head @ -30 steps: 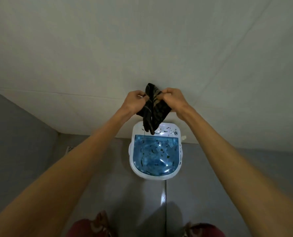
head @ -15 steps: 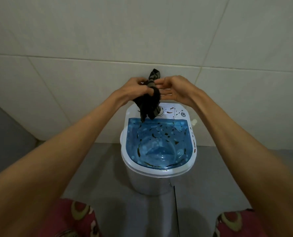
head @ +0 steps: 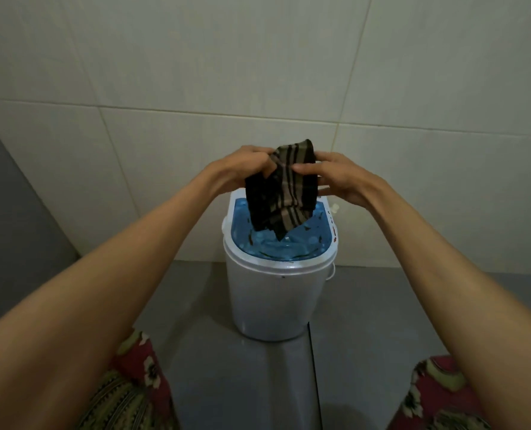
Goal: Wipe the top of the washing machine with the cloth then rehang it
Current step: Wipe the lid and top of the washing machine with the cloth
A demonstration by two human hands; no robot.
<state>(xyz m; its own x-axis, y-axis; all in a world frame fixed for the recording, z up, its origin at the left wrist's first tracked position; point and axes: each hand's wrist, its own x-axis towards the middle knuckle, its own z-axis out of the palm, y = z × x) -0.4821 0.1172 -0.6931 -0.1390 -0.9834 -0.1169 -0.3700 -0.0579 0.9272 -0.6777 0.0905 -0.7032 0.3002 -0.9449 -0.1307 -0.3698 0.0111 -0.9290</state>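
Above a small white plastic washing machine (head: pixel 278 293) with a translucent blue lid (head: pixel 281 243), a person holds a dark brown cloth with tan stripes (head: pixel 281 190) in both bare hands, in a room of pale wall tiles (head: pixel 196 72) and grey floor (head: pixel 202 352). The left hand (head: pixel 242 167) is closed around the cloth's upper left edge, fingers curled into the fabric. The right hand (head: pixel 335 178) pinches the upper right edge between thumb and forefinger, its other fingers loosely spread behind the cloth. The cloth hangs bunched between the two hands, its lowest corner dangling over the rear part of the lid; whether that corner touches the lid cannot be told from this angle. Dark specks lie scattered over the blue lid, so the wiping appears not yet done, and the hands seem to be arranging the cloth for a first pass.

The risks from here look modest but real. A bunched cloth is likely to skate over the debris and push it toward the white rim (head: pixel 276 268) or onto the floor instead of gathering it. Pressing hard on the thin lid could flex it, and the light machine standing free on smooth tile might shift under a firm stroke. The two-finger pinch on the right is the weaker hold; if the left hand lets go first, the cloth may slip. No hook or rail for rehanging shows in view. Red patterned fabric (head: pixel 140 383) covers the person's knees below.
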